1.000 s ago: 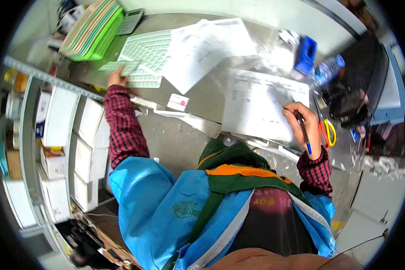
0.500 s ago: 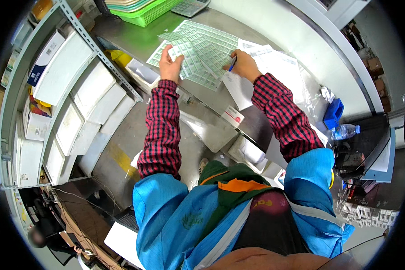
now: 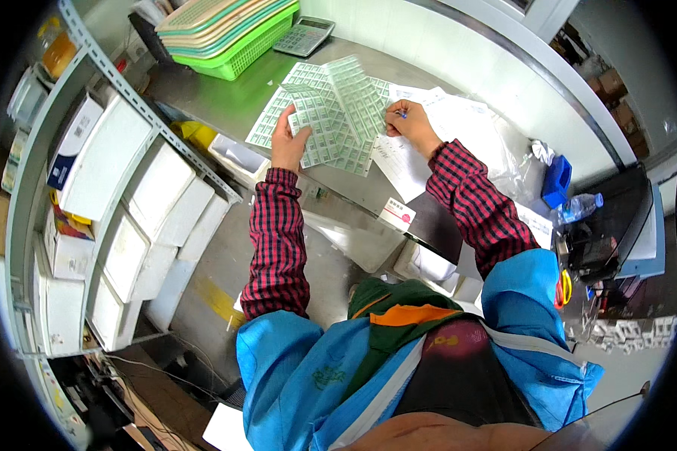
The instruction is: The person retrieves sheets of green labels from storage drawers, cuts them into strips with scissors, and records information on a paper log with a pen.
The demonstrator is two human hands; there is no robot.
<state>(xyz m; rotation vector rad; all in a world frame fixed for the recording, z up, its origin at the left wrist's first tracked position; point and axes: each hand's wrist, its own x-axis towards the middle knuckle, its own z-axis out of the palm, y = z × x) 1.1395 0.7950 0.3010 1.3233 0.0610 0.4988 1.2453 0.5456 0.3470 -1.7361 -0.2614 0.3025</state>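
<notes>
In the head view, right of the green basket (image 3: 237,66) and nearer me, my left hand (image 3: 287,143) pinches a green-printed sheet (image 3: 314,126) between thumb and fingers. Farther right of the basket, my right hand (image 3: 414,128) curls around a blue pen (image 3: 403,115); whether it also pinches the raised sheet (image 3: 357,94), I can't tell. A tight grip could crease them; the pen could mark them.

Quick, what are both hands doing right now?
Left hand: closed, pinching a green-and-white sheet.
Right hand: closed around a pen; can't tell if it grips the raised sheet too.
</notes>
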